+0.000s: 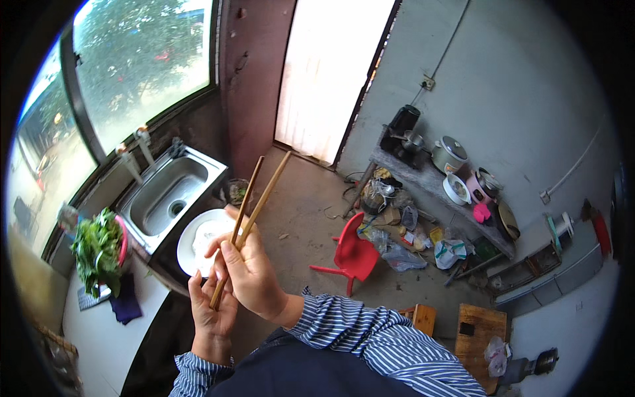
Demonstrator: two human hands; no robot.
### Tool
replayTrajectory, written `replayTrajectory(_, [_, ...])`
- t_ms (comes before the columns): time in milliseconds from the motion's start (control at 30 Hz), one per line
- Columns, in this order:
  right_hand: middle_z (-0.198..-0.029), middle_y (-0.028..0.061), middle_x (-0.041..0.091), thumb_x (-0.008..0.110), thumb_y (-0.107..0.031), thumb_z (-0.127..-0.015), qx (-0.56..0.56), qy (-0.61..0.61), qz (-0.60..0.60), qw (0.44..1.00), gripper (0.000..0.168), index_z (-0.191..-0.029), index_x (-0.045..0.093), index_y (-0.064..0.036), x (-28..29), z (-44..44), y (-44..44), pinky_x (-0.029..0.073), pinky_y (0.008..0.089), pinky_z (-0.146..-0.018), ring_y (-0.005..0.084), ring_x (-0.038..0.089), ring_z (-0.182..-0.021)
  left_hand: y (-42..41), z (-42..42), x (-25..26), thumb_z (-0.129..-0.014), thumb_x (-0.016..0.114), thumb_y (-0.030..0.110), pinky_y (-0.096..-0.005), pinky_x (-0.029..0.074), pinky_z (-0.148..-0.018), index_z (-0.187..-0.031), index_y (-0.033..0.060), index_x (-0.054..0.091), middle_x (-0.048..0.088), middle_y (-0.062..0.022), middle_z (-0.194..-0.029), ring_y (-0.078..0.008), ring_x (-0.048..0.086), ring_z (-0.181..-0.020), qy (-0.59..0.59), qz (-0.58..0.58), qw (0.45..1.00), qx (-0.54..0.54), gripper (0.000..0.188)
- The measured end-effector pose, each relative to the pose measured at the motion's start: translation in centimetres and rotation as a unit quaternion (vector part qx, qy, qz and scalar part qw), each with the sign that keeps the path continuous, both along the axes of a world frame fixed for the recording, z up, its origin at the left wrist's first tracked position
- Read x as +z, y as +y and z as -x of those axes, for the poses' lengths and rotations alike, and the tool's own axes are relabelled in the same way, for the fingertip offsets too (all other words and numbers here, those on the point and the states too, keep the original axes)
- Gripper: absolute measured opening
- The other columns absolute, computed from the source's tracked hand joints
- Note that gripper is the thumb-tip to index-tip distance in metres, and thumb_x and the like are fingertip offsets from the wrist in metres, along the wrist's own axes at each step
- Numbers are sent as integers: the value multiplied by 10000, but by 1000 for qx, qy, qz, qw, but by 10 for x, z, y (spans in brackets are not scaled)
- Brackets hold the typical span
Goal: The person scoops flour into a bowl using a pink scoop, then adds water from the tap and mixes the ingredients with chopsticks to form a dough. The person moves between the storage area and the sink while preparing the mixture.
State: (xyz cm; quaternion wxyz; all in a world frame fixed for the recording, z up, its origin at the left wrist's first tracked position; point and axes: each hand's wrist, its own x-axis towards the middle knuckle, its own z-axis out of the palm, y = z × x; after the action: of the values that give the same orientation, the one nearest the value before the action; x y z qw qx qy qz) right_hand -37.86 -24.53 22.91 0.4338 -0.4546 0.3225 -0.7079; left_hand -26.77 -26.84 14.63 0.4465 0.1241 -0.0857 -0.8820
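Note:
A pair of long wooden chopsticks (262, 193) slants up between the fingers of my right hand (258, 278), thumb laid along them. Below it, my left hand (214, 307) is palm up, near the chopsticks' lower ends, and its fingers hold the near edge of a white plate (186, 243). Something white, perhaps flour or a powder, lies on the plate; my right hand hides part of it, and its kind cannot be told.
A stainless steel sink (168, 198) stands left under the window, beside leafy greens (99, 248) in a pink basket and a dark cloth (126, 300). A red plastic chair (354, 253) stands on the floor, near bags (402, 255) under a shelf (421, 173) with cookers.

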Motion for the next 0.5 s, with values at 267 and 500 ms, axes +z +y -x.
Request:
replayTrajectory(267, [-1086,200,619,306,-113,-1028,-91,48,-28,994,387,-1410,349,-64,22,165,-54,561,260,-602,138,639,-621,-56,56,-16,-885,575,417,-446,360,-1078,-1359,54,404,509,-105,-1338,-259,487,-1241,-132,10,990,-43,620])
replayTrajectory(500, [-1138,252,605,404,-393,-1005,61,-231,-55,969,401,-1123,457,-13,19,242,-135,453,367,-1007,289,602,-1101,-147,57,-66,-872,575,459,-423,375,-1053,-1332,63,438,519,-78,-1321,-255,482,-1228,-194,23,979,-52,622])
